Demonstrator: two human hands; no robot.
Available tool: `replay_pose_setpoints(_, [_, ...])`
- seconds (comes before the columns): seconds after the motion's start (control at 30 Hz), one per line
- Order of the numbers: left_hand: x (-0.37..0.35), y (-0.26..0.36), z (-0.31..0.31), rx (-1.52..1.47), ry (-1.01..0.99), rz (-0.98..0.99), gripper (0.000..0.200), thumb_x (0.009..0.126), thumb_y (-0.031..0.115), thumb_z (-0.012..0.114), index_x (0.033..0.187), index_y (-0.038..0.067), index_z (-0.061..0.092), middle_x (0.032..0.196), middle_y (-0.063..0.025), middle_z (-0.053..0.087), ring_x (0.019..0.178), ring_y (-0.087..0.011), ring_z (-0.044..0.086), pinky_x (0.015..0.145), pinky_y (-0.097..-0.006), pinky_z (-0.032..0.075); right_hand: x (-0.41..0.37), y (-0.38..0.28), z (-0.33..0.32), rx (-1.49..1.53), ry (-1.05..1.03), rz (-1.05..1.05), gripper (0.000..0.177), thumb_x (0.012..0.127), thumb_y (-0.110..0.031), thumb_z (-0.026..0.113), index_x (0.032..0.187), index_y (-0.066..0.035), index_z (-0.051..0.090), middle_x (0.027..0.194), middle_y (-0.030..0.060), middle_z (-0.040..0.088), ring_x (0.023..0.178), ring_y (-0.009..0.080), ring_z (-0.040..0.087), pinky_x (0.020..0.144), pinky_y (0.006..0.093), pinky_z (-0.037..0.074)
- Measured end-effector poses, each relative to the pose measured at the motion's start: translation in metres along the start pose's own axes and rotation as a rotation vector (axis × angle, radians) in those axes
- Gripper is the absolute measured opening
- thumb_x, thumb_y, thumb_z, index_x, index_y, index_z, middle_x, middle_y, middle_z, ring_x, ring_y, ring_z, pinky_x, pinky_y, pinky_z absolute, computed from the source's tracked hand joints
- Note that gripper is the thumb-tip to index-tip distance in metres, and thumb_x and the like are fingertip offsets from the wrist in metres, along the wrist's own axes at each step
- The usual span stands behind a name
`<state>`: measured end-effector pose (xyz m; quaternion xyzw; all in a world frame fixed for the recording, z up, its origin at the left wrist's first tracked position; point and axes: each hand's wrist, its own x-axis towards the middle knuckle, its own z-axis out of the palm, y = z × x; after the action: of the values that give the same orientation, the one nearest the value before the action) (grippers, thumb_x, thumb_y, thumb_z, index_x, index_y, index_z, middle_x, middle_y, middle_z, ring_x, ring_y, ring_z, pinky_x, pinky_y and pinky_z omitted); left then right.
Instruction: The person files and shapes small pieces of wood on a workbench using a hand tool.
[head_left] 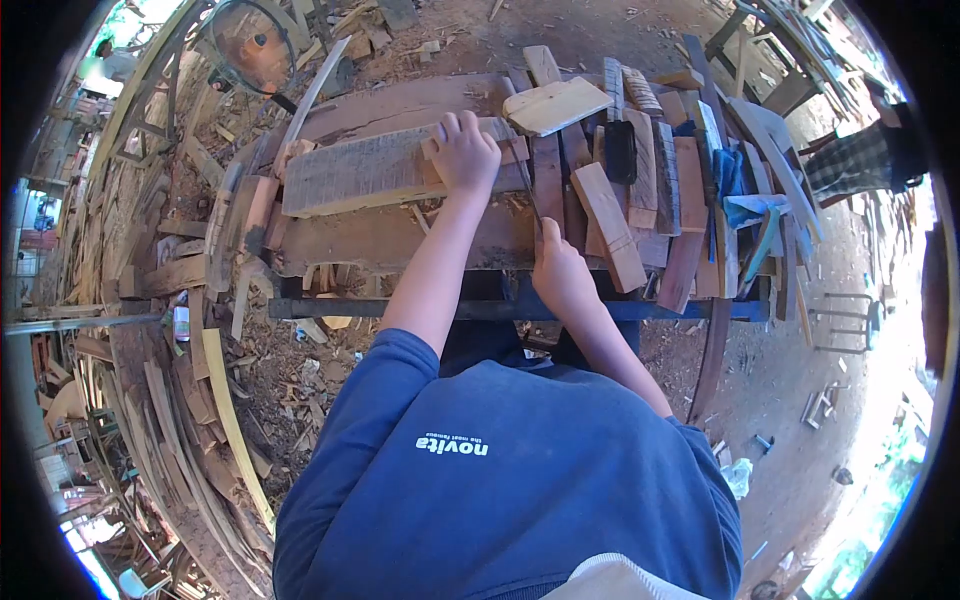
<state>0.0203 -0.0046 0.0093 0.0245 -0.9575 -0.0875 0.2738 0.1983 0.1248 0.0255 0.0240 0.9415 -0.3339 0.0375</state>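
My left hand (465, 153) presses down on a small reddish-brown wood piece (512, 151), fingers curled over it. That piece lies on a wide, grey, rough-sawn plank (350, 172) on the workbench. Closed around a light wooden handle, my right hand (562, 270) sits near the bench's front edge. From the handle a long, thin, dark-bladed tool (526, 180) points away from me, its blade right at the right end of the wood piece. Its exact kind is unclear. Just beyond the blade lies a pale, flat wood block (556, 106).
Many wood offcuts (641, 165) crowd the bench's right side, with a black block (620, 152) and blue cloth (728, 175) among them. A dark rail (400, 308) runs along the bench front. A fan (250, 45) stands back left. Long wood strips (235, 420) lie left.
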Motion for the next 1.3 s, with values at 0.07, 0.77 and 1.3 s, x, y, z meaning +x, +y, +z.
replay_pose_setpoints(0.07, [-0.002,-0.003,-0.002,0.006,-0.03,0.017,0.018,0.08,0.019,0.055,0.094,0.015,0.065,0.101,-0.0061,0.062,0.101,-0.0273,0.058,0.085,-0.0462,0.042,-0.007,-0.005,-0.007,0.011,-0.042,0.005,0.04,0.09,-0.005,0.047,0.129,0.0,0.038,0.088,0.033,0.064,0.083,0.0491,0.065,0.074,0.0562,0.052])
replay_pose_setpoints(0.77, [0.004,-0.005,0.011,-0.157,-0.03,0.014,0.021,0.078,0.02,0.054,0.085,0.012,0.073,0.093,-0.0065,0.071,0.088,-0.0259,0.067,0.081,-0.0409,0.051,0.045,-0.039,-0.033,-0.083,-0.146,0.071,0.027,0.088,-0.005,0.045,0.114,0.0,0.039,0.093,0.0352,0.064,0.09,0.0506,0.065,0.079,0.0556,0.052])
replay_pose_setpoints(1.3, [0.001,-0.001,0.015,-0.097,0.018,0.004,0.021,0.078,0.021,0.053,0.077,0.011,0.071,0.088,-0.008,0.069,0.086,-0.0278,0.066,0.077,-0.0422,0.052,-0.023,-0.005,-0.019,0.153,-0.06,0.099,0.018,0.097,-0.017,0.047,0.103,-0.003,0.039,0.078,0.0347,0.062,0.079,0.0531,0.061,0.068,0.0626,0.046])
